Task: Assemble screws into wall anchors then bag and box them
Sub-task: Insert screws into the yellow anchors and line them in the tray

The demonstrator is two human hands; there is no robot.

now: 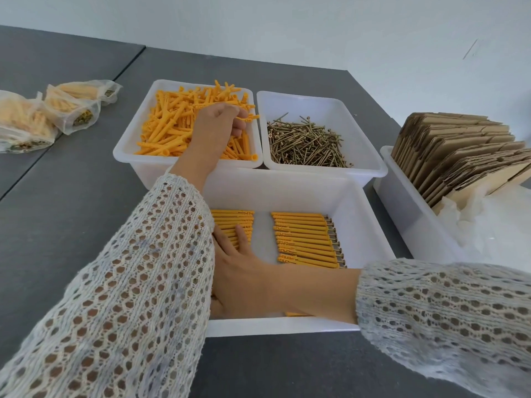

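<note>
My left hand point(221, 122) hovers over the white bin of loose orange wall anchors point(172, 124) and pinches one orange anchor point(249, 118) at its fingertips. To the right stands a white bin of brass screws point(304, 142). In the near white bin point(287, 326) lie two neat rows of assembled anchors with screws, one on the right point(304, 239) and one on the left point(235, 222). My right hand point(238, 271) lies flat on the left row, fingers spread, partly hidden by my left sleeve.
Several filled clear bags of anchors and screws point(71, 110) lie on the grey table at the far left. A white bin at the right point(402, 214) holds flat cardboard boxes point(459, 156) and clear plastic bags point(494, 219).
</note>
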